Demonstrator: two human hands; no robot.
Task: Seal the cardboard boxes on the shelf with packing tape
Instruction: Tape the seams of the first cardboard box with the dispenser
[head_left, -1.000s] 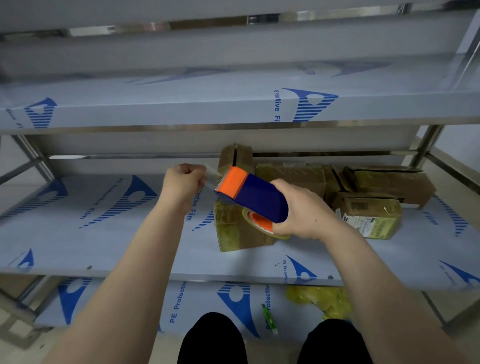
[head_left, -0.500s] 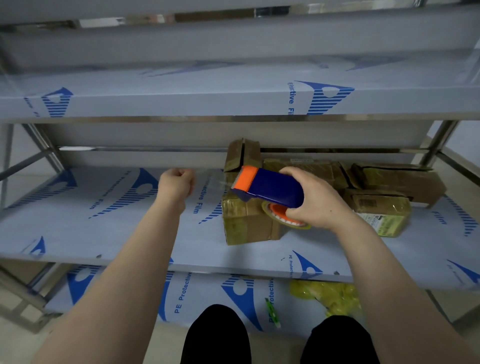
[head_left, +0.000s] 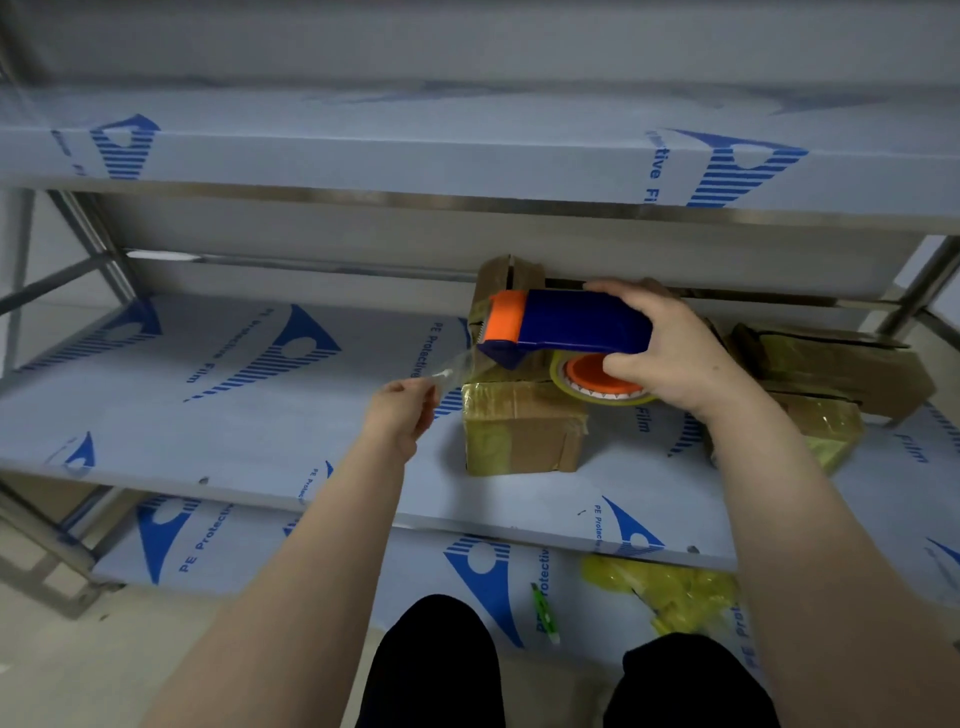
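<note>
Presently the tape (head_left: 460, 366) end is pinched in the grip of the left hand (head_left: 400, 415), just left of the box (head_left: 519, 426) on the shelf (head_left: 208, 405). Above the box the dispenser (head_left: 566, 325) is clamped in the right hand (head_left: 670, 358). The strip is best held taut, laid along the seam and pressed flat. "PE Protective Film" is printed on the shelf.

The middle shelf (head_left: 208, 415), wrapped in white film with blue print, carries a taped cardboard box (head_left: 519, 436) at mid-width, an open-flapped box (head_left: 498, 283) behind it at the back edge, and more taped boxes (head_left: 841, 374) toward the right end. The lower shelf (head_left: 260, 545) holds crumpled yellow plastic (head_left: 665, 592) and a green pen-like item (head_left: 543, 613).
</note>
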